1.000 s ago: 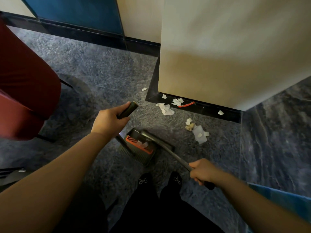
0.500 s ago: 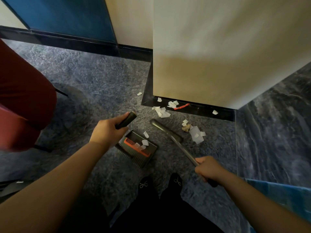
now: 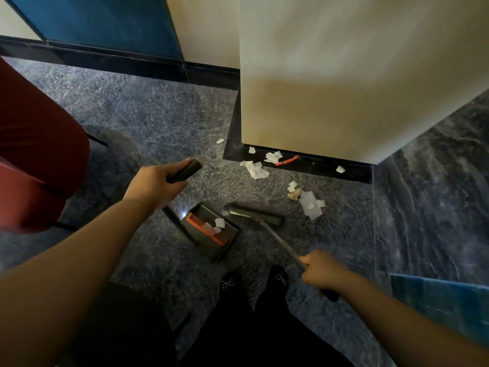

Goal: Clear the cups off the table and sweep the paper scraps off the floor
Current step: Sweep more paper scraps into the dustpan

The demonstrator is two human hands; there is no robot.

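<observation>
My left hand (image 3: 154, 185) grips the dark upright handle of a dustpan (image 3: 211, 231), whose pan rests on the floor with an orange comb edge and a few white scraps inside. My right hand (image 3: 321, 272) grips the long handle of a broom (image 3: 255, 214); its head lies on the floor just right of the pan. White paper scraps (image 3: 255, 169) lie near the pillar's base, and another cluster of scraps (image 3: 308, 202) with a beige crumpled bit lies right of the broom head. No cups are in view.
A cream pillar (image 3: 344, 88) with a black skirting stands ahead, a red strip (image 3: 287, 160) on its base. A red chair (image 3: 34, 160) is at the left. My black shoes (image 3: 254, 282) stand below the pan. Blue wall panel at the back.
The broom head swung out from over the dustpan toward the scraps, then came back close to the pan's right side. More white scraps now lie in the pan. My left hand held steady.
</observation>
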